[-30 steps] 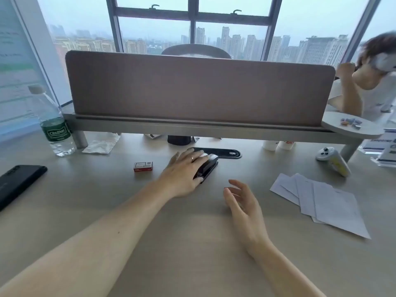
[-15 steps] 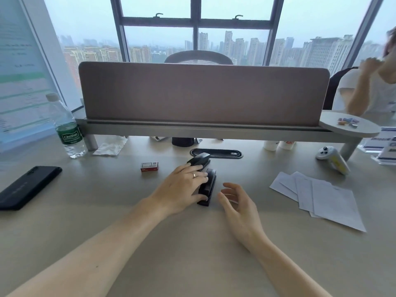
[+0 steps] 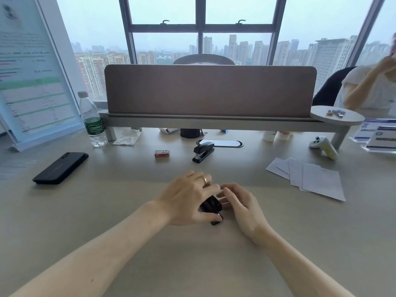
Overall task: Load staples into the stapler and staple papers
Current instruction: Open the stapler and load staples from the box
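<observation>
Near the middle of the bench (image 3: 107,221): left hand (image 3: 186,200) holds a black stapler (image 3: 211,205); right hand (image 3: 240,200) curls beside it, touching.
Left to do: staple box (image 3: 162,153) at 11 o'clock looks shut; papers (image 3: 308,176) at 2 o'clock lie loose.

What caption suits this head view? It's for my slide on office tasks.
Both hands, left hand and right hand, grip a black stapler on the desk; staple box, papers beyond.

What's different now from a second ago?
The left hand has pulled a black stapler from near the staple box back toward the person, and the right hand has closed in to touch it. A second stapler, earlier hidden, now shows. The staple box, papers and phone stayed put.
</observation>
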